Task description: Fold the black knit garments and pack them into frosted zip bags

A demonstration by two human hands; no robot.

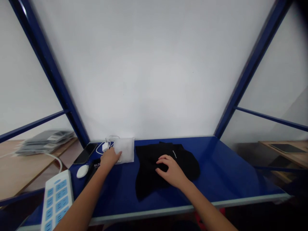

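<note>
A dark, folded cloth garment (149, 166) with a small line of white lettering lies on the blue table. My right hand (171, 171) is over its middle, thumb and fingers curved and apart, holding nothing visible. Whether the fingertips touch the cloth is hard to tell. At the back left, my left hand (110, 158) reaches to the near edge of a flat white pouch (126, 148). Its thumb is spread to the right over the pouch, and some fingertips are hidden. Just beyond those fingers sits a white charger plug (105, 147) with a looped white cable (97, 148).
On the left are a black phone (86, 153), a dark device with a lit clock (96, 164), a small rounded white object (82, 171) and a white-and-blue power strip (68, 184). Blue frame posts (72, 125) flank the table (226, 173). Grey packages (45, 142) are stacked left.
</note>
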